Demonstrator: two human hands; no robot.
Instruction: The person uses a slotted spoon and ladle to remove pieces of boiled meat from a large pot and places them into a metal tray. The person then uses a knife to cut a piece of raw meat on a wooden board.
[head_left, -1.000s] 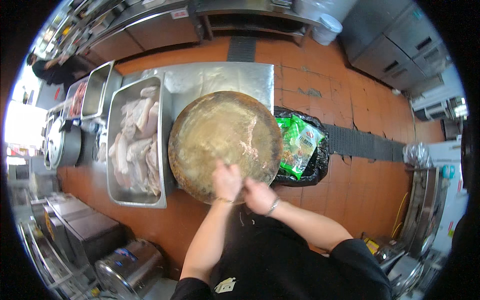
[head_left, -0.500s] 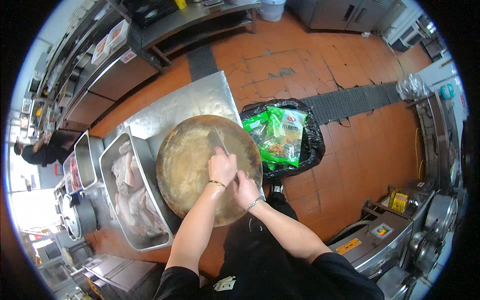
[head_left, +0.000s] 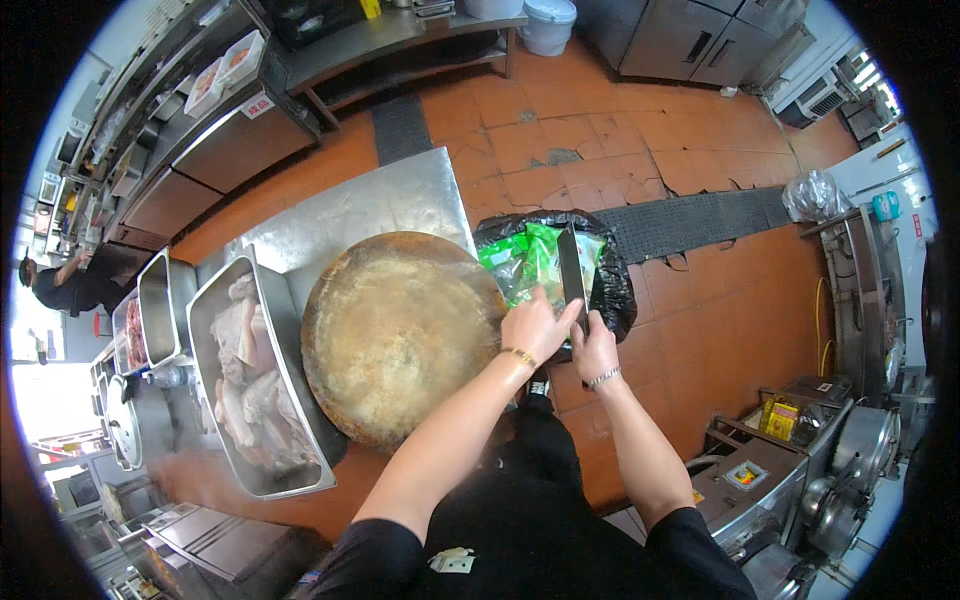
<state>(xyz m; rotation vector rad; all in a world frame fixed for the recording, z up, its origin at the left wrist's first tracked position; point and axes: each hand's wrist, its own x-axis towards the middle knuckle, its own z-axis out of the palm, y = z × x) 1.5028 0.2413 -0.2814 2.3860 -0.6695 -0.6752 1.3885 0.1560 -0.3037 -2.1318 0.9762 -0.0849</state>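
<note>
My right hand (head_left: 597, 352) is closed round the handle of a cleaver (head_left: 571, 262), whose dark blade points away from me. Beside it my left hand (head_left: 535, 327) has its fingers apart, with the thumb close to the base of the blade; whether it touches the steel I cannot tell. Beneath the blade, green and clear plastic packages (head_left: 515, 262) lie in a bin lined with a black plastic bag (head_left: 622, 308). Left of my hands, a round, worn chopping block (head_left: 400, 335) sits on a metal table (head_left: 350, 205).
A deep steel pan (head_left: 313, 420) of pale raw poultry (head_left: 245, 345) stands left of the block, with another steel pan (head_left: 155, 310) beyond it. Far left, a person in dark clothes (head_left: 75, 285) is at work. A stove (head_left: 750, 480) with pots is at the lower right.
Both hands and the cleaver have moved right, from over the chopping block to above the lined bin. My left hand has moved from over the blade to beside it, fingers apart.
</note>
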